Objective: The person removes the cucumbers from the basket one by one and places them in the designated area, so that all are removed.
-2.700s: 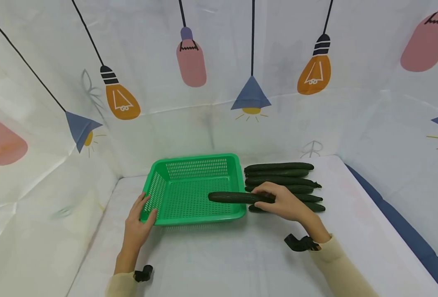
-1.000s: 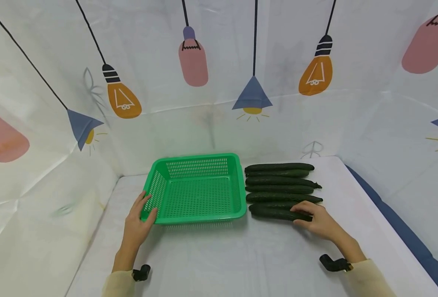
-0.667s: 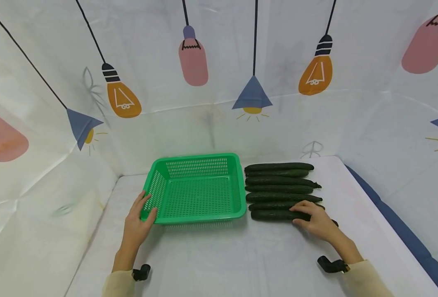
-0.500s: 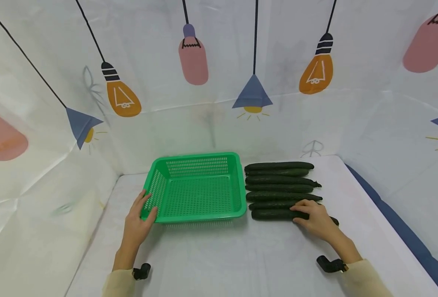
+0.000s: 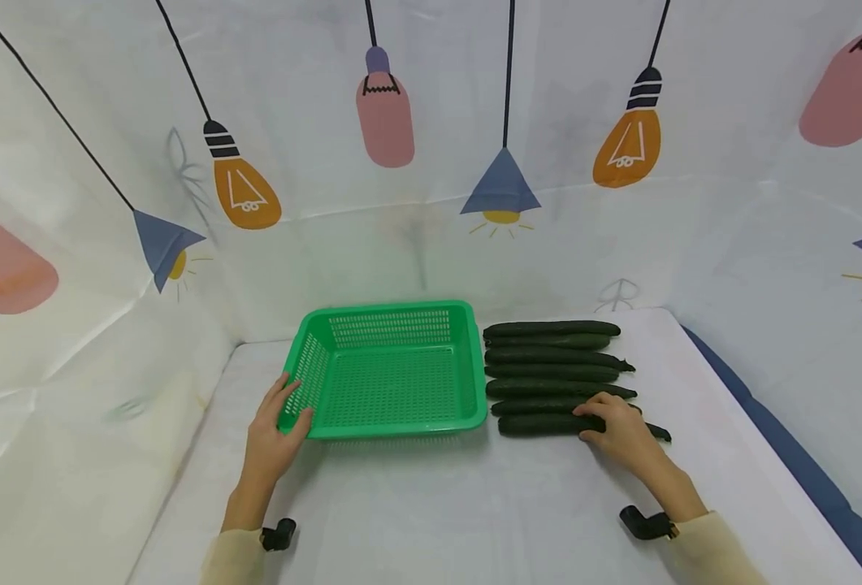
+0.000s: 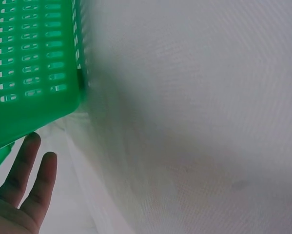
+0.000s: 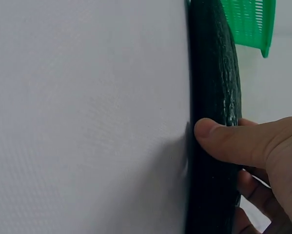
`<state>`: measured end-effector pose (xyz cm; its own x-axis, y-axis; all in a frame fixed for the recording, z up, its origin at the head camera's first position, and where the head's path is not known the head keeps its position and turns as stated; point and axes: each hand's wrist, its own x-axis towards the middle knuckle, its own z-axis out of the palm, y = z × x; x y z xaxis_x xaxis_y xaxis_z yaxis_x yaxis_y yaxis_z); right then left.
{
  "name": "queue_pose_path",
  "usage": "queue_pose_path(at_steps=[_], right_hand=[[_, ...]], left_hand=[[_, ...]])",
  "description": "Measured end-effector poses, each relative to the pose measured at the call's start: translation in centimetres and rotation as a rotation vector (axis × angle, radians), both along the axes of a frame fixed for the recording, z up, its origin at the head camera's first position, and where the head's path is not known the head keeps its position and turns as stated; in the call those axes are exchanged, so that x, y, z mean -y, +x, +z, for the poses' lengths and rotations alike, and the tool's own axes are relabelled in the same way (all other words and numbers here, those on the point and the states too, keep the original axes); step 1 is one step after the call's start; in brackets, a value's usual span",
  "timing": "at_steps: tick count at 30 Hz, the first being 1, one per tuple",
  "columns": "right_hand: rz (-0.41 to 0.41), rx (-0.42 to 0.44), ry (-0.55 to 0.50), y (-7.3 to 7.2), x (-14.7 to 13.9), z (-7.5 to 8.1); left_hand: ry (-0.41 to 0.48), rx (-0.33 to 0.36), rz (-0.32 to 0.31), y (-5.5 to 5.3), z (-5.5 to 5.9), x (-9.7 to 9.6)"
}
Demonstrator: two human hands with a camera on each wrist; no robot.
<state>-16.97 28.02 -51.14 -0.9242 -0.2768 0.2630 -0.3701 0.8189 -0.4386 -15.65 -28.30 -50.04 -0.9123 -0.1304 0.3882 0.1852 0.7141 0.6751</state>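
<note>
A row of several long dark green cucumbers (image 5: 551, 356) lies on the white table, to the right of the green plastic basket (image 5: 394, 426). My right hand (image 5: 617, 431) grips the nearest cucumber (image 5: 536, 425), which lies flat at the front of the row. In the right wrist view the thumb presses one side of that cucumber (image 7: 214, 73), and the other fingers are partly hidden behind it. My left hand (image 5: 270, 443) touches the basket's front left corner with spread fingers. Two straight fingers show below the basket wall (image 6: 33, 109) in the left wrist view.
Nothing lies inside the basket. White sheeting (image 5: 416, 252) printed with lamps and bulbs rises behind the table and at both sides. The white table surface (image 5: 445, 512) stretches in front of the basket. A blue strip (image 5: 781, 439) runs along the right edge.
My right hand earlier held a cucumber raised near the basket's right rim. That hand is now lower right, on the front cucumber, which has shifted slightly right. My left hand has stayed put.
</note>
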Motion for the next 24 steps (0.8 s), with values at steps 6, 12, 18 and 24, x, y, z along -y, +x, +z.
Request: queue_pose_path(at_steps=[6,12,18,24], right_hand=[[-0.009,-0.014,0.02,0.3,0.4,0.2],[0.018,0.042,-0.049,0.4,0.5,0.9],[-0.006,0.023,-0.097,-0.2,-0.6,2.0],[-0.002,0.023,-0.078,-1.2,-2.6,3.5]], left_hand=[[-0.027,0.021,0.002,0.1,0.1,0.5],[-0.042,0.105,-0.028,0.8,0.7,1.1],[-0.111,0.169,-0.083,0.9,1.4,2.4],[-0.151,0.163,-0.144,1.2,2.0,4.6]])
